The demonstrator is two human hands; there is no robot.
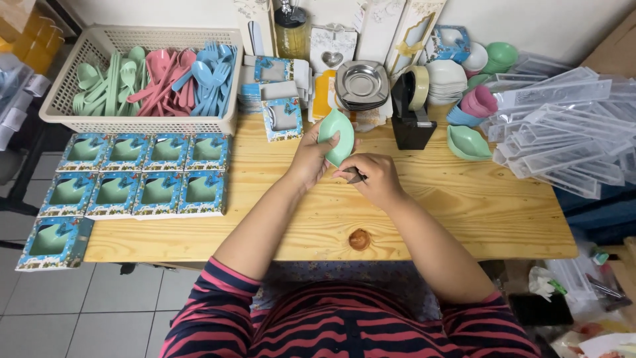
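My left hand [310,158] holds a pale green leaf-shaped dish [336,135] upright above the wooden table [464,212], thumb on its face. My right hand [372,178] is just below and to the right of it, fingers curled around a small dark object [356,176] that I cannot make out. Both hands are over the middle of the table.
A white basket [66,113] of green, pink and blue plastic cutlery stands at the back left. Several blue window boxes [136,172] lie in rows at the left. A tape dispenser [412,113], stacked metal dishes [362,85], coloured bowls [478,103] and clear plastic cases [570,132] crowd the back and right.
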